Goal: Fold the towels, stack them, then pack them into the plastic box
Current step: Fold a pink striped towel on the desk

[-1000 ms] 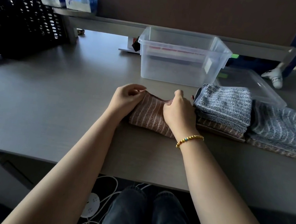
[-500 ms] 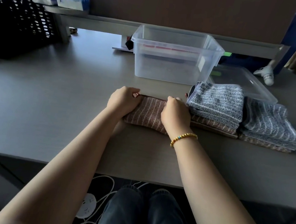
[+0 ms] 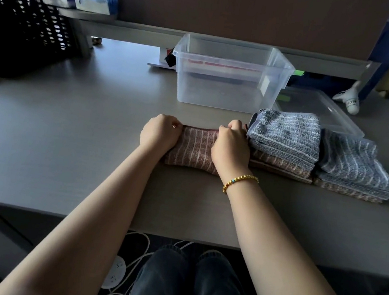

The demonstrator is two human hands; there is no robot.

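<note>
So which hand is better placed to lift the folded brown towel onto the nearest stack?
Probably the right hand: it grips the brown towel at the end touching the nearest stack. The left hand holds the far end.

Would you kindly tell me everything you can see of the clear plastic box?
The plastic box is translucent and rectangular, with a flared rim and no lid on it. It stands upright at the back of the grey desk, beyond the hands and the folded towels. No towels are inside; neither hand touches it.
</note>
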